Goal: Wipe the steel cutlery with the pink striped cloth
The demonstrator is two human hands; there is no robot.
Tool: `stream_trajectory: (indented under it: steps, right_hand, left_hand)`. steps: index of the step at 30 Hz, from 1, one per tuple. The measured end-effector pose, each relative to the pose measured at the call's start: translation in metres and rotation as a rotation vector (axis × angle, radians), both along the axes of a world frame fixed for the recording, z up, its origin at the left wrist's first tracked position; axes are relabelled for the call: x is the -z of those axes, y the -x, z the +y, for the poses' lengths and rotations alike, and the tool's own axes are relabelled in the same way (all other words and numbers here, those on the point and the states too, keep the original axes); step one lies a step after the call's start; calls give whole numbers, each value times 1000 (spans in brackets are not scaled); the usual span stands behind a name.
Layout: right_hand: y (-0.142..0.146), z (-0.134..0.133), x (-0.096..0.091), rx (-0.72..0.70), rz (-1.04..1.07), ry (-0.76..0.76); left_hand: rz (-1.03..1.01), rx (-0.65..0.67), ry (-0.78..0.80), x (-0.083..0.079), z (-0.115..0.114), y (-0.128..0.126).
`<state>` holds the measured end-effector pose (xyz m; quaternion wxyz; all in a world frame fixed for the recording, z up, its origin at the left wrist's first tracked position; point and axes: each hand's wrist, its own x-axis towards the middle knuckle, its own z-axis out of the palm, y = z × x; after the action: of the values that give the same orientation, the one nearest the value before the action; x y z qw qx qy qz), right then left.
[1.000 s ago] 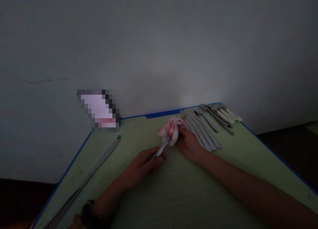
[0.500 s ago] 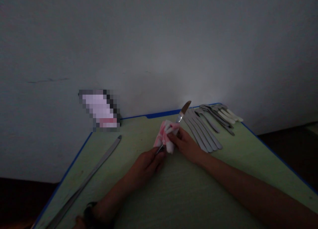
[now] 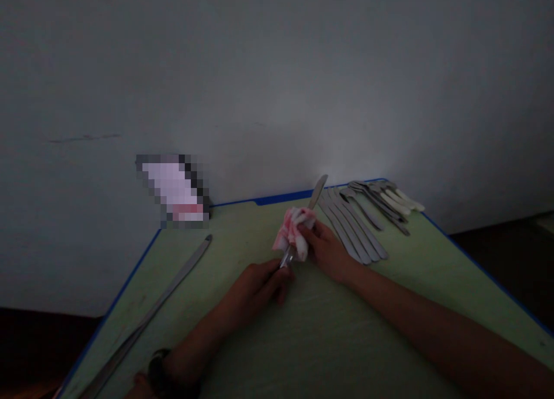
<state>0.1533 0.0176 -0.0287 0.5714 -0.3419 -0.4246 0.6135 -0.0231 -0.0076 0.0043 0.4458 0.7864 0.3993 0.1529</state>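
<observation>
My left hand (image 3: 264, 283) is closed on the lower end of a table knife (image 3: 319, 192), which slants up and away to the right. Around the middle of the knife is a crumpled pink and white cloth (image 3: 292, 232), pinched in my right hand (image 3: 322, 246). The blade's tip sticks out beyond the cloth, and a short shiny stretch of metal shows between the cloth and my left fingers. Just right of my right hand, several table knives (image 3: 352, 229) lie side by side on the green table (image 3: 242, 237).
Several spoons and forks (image 3: 381, 200), some with pale handles (image 3: 400, 200), lie at the back right. Along the left lies a long flat metal strip (image 3: 173, 283). A blurred-out phone-like object (image 3: 173, 188) leans at the back left against the grey wall (image 3: 268, 87).
The cloth has slid slightly along the knife, away from my left hand, baring more metal there. The knife has turned, so its blade looks narrower and paler.
</observation>
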Motion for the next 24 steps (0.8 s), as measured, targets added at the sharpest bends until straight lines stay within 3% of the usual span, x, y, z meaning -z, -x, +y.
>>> stream_trajectory:
  steps: [6, 17, 24]
  right_hand:
    - [1, -7, -8, -157, -166, -46]
    - [-1, -6, -7, -201, -209, -85]
    - [0, -6, -7, -210, -94, -29]
  left_hand:
    - [76, -118, -56, 3, 2, 0]
    - [6, -84, -2, 2, 0, 0]
    - [27, -42, -4, 0, 1, 0]
